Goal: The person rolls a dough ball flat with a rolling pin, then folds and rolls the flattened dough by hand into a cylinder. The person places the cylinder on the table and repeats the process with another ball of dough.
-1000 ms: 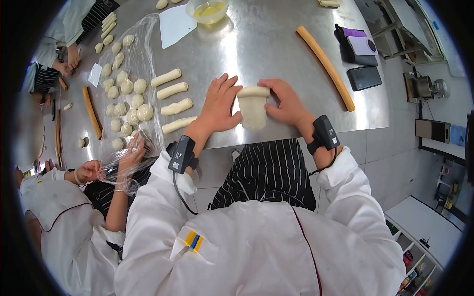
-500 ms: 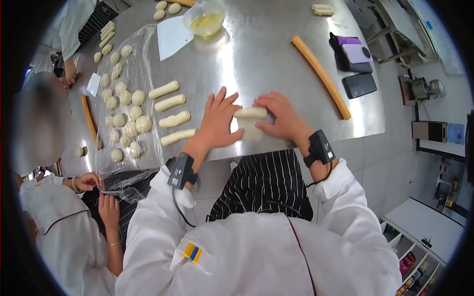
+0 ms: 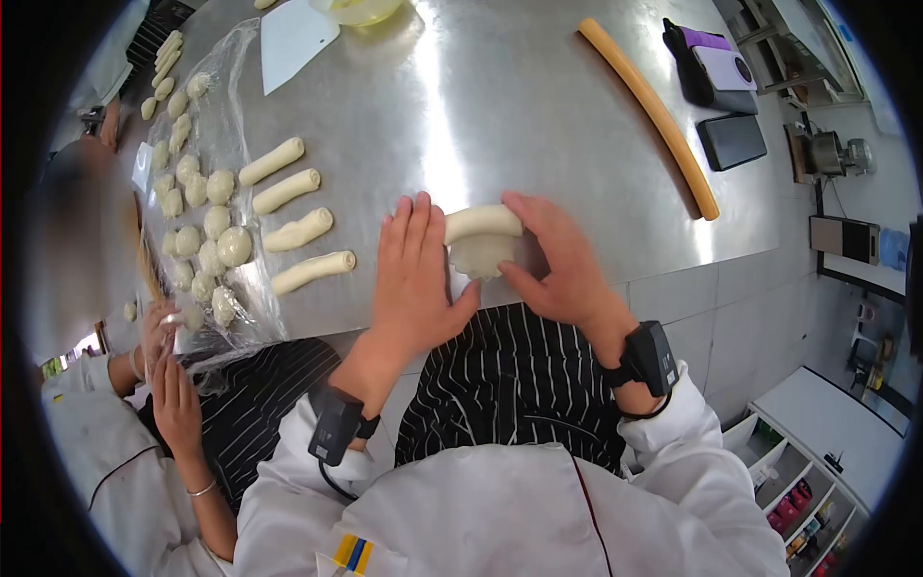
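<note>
A partly rolled piece of dough (image 3: pixel 484 222) lies near the table's front edge, with a thin flat flap spread below the roll towards me. My left hand (image 3: pixel 415 279) lies beside its left end, fingers stretched upward and thumb pointing at the flap. At the right end, my right hand (image 3: pixel 560 258) has its fingertips against the roll and its thumb by the flap's right edge; hand and thumb are spread apart. Left of my left hand, several finished dough rolls (image 3: pixel 298 231) lie in a column.
Several dough balls (image 3: pixel 234 246) sit under clear plastic film (image 3: pixel 252 115), where a co-worker's hands (image 3: pixel 173 385) touch the film's edge. A wooden rolling pin (image 3: pixel 654 111), phones (image 3: pixel 733 140), a white scraper (image 3: pixel 296 43) and an oil bowl (image 3: pixel 361 8) are on the metal table (image 3: pixel 519 115).
The view has shifted closer to the table edge. My left hand's fingers have straightened and drawn together. The dough's flap looks longer, stretched towards me. The co-worker's hands have moved on the film.
</note>
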### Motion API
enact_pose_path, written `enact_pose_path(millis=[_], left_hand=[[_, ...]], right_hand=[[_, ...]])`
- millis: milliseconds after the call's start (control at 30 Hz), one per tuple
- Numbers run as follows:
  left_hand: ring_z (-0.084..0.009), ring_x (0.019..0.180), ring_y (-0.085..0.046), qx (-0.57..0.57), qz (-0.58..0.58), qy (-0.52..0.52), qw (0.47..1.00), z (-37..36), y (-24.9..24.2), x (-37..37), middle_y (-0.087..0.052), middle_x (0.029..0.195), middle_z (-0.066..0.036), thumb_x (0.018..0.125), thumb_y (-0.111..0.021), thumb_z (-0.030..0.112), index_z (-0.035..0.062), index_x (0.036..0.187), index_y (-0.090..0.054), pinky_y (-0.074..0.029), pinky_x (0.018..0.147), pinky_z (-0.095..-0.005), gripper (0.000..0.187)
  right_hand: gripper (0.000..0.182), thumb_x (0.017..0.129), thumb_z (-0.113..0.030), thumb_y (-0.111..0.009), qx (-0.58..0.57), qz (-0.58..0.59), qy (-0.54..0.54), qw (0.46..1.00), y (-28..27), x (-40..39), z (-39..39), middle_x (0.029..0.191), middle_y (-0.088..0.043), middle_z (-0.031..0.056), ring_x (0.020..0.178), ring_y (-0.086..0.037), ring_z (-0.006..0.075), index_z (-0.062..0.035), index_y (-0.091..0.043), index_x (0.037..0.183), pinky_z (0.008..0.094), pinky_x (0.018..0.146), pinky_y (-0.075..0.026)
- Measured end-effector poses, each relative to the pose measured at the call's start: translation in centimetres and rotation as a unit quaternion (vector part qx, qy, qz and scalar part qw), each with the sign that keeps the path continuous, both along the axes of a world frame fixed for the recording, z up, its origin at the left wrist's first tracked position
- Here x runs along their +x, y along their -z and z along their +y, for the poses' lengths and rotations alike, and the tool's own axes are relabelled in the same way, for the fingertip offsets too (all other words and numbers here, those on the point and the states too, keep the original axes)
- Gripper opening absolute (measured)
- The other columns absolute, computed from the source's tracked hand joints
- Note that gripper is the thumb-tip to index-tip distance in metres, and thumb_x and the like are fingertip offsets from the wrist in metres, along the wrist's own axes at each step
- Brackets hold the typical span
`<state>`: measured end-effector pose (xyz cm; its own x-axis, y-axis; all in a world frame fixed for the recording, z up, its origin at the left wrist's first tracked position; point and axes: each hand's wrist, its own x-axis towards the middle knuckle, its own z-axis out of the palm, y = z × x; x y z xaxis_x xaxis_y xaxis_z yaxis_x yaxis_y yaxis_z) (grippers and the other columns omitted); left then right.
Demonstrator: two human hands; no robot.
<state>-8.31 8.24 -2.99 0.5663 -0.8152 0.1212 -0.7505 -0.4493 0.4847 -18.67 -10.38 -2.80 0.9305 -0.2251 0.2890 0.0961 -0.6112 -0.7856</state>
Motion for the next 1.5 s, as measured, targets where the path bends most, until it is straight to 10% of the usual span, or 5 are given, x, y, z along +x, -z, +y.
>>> enact_pose_path(millis=[800, 1200, 1433, 1500], left_hand=[[-0.0439, 0.138, -0.032, -0.14, 0.06, -0.001, 0.988, -1.4, 1.9, -3.3, -0.034, 0.145, -0.032, 0.083, -0.059, 0.016, -0.0099, 0.144, -0.026, -0.023, 0.117, -0.0479, 0.074], [-0.0343, 0.101, -0.054, -0.146, 0.085, 0.062, 0.984, -2.6, 1.7, 0.2, -0.06, 0.101, -0.014, 0.072, -0.063, 0.014, 0.0031, 0.104, -0.059, -0.044, 0.089, -0.044, 0.034], [-0.0329, 0.102, -0.053, -0.176, 0.044, 0.052, 0.982, -2.1, -0.2, -0.2, -0.058, 0.102, -0.014, 0.073, -0.066, 0.015, 0.0043, 0.105, -0.058, -0.043, 0.089, -0.0417, 0.035], [-0.0319, 0.104, -0.053, -0.166, -0.008, 0.027, 0.986, -1.7, -0.1, -0.4, -0.058, 0.103, -0.014, 0.074, -0.065, 0.015, 0.0033, 0.106, -0.057, -0.043, 0.09, -0.0408, 0.035]], right_hand=[[0.071, 0.074, -0.018, -0.075, -0.154, 0.006, -0.015, 0.988, 3.1, -2.0, 0.1, 0.132, -0.05, 0.026, 0.12, -0.048, 0.0444, 0.0034, -0.043, 0.134, 0.051, 0.104, -0.036], [0.037, 0.072, -0.016, -0.077, -0.063, 0.045, -0.057, 0.995, 0.4, -0.1, -1.6, 0.099, -0.064, 0.0152, 0.101, -0.059, 0.036, -0.0049, -0.063, 0.104, 0.0439, 0.092, -0.045], [0.05, 0.067, -0.018, -0.081, 0.004, 0.003, -0.062, 0.998, 1.2, -0.4, -0.8, 0.111, -0.061, 0.0168, 0.108, -0.056, 0.0361, -0.0049, -0.06, 0.11, 0.0457, 0.094, -0.044], [0.054, 0.066, -0.019, -0.082, -0.141, -0.02, -0.034, 0.989, 0.8, 0.0, -0.5, 0.117, -0.059, 0.018, 0.112, -0.054, 0.0369, -0.0048, -0.059, 0.113, 0.0472, 0.099, -0.041]])
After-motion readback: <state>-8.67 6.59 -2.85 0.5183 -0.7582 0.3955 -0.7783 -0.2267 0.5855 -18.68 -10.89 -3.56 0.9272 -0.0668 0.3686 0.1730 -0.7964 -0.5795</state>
